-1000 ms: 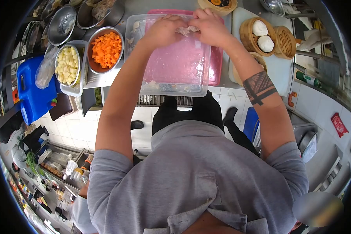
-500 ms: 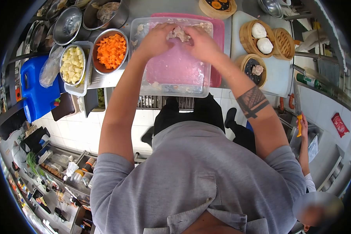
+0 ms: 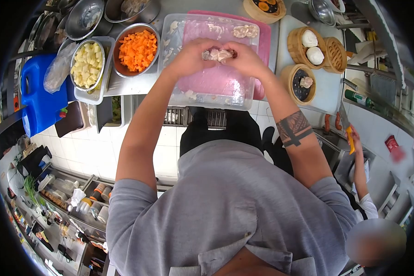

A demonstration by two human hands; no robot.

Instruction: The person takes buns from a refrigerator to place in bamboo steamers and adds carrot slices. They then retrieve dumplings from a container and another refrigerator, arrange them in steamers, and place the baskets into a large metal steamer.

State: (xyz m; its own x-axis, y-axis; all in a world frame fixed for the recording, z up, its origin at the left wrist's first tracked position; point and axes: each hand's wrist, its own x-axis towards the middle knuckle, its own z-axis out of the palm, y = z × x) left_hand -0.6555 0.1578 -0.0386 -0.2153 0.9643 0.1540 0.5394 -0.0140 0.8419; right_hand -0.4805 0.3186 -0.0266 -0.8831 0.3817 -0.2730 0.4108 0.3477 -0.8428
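Above a clear plastic tray (image 3: 207,100) on a pink board (image 3: 265,46), my left hand (image 3: 192,57) and my right hand (image 3: 246,60) are closed round a lump of pale minced meat (image 3: 217,55). Their fingertips nearly meet behind it. Another portion of meat (image 3: 246,31) lies in the tray's back right corner, and scraps stick to its left side. Right of the tray, a bamboo steamer (image 3: 302,99) holds a small piece of meat on a dark perforated liner. Two white buns (image 3: 314,55) sit in the steamer behind it.
Bowls of diced carrot (image 3: 137,50) and pale cubes (image 3: 87,66) stand left of the tray, near a blue container (image 3: 43,99). A bamboo lid (image 3: 335,55) is at the right. Beyond it, a co-worker's hand (image 3: 356,139) holds a yellow-handled knife (image 3: 350,139).
Both my hands have moved nearer the tray's middle with the meat, uncovering the portion in the back right corner. The view has shifted slightly. The co-worker's arm has moved a little.
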